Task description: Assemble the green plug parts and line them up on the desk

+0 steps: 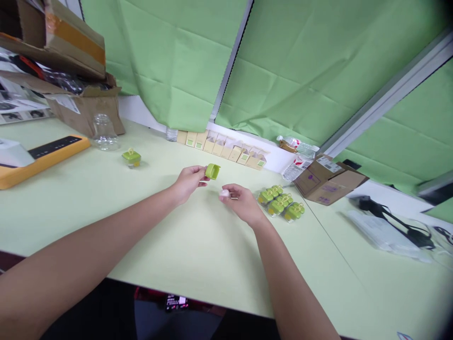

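My left hand (191, 182) pinches a small green lid (213, 171), its hollow side turned toward me. A short way to its right, my right hand (241, 200) grips a small whitish piece (224, 193), whose kind I cannot make out. Both hands are raised over the pale table (198, 264), apart from each other. Right of my right hand stand several small clear containers with green lids (279, 202), grouped together. One more green-lidded container (131, 158) sits alone to the left, well away from my left hand.
Small cardboard boxes (226, 147) line the back edge. Water bottles (298, 165) and a cardboard box (327, 179) stand at the back right, with a black cable (392, 219) beyond. To the left are a clear jar (104, 133), a yellow power strip (46, 160) and larger cartons (88, 108).
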A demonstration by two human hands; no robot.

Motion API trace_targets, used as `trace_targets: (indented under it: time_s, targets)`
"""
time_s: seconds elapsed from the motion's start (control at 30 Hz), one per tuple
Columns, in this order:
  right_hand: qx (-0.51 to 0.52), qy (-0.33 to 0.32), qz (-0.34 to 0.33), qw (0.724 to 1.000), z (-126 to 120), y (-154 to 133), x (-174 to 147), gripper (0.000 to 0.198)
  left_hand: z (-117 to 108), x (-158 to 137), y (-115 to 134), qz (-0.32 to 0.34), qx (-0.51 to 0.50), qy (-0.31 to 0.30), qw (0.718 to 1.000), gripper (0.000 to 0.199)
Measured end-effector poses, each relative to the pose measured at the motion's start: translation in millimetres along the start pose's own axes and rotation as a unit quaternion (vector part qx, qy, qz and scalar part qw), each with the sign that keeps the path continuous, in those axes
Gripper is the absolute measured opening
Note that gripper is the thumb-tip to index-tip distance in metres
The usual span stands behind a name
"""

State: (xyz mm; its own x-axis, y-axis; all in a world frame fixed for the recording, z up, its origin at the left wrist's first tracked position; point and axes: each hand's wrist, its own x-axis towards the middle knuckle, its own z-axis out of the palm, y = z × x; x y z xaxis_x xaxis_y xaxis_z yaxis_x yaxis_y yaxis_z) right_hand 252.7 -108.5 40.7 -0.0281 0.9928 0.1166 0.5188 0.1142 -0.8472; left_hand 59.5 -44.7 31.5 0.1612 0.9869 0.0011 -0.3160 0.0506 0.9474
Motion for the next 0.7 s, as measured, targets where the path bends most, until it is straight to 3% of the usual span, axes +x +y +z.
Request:
trace_targets:
  time_s: [0.17,0.33,0.47,0.7]
  targets:
    - [0.202,-0.038,0.048,0.978,1,-9,-2,0.045,-1,1,0,0.005,0.010,0.010,1.000,0.032]
    - [0.342,-0.051,0.088,0.934,-3,-18,-6,0.040,2,-2,0,0.031,0.045,-0.010,0.998,0.032]
    - [0.339,-0.018,0.088,0.936,-3,-19,-4,0.040,3,-3,-3,0.078,0.080,-0.040,0.993,0.036]
    - [0.300,0.039,0.023,0.953,7,-19,-3,0.047,2,-2,-7,0.168,0.121,-0.076,0.975,0.043]
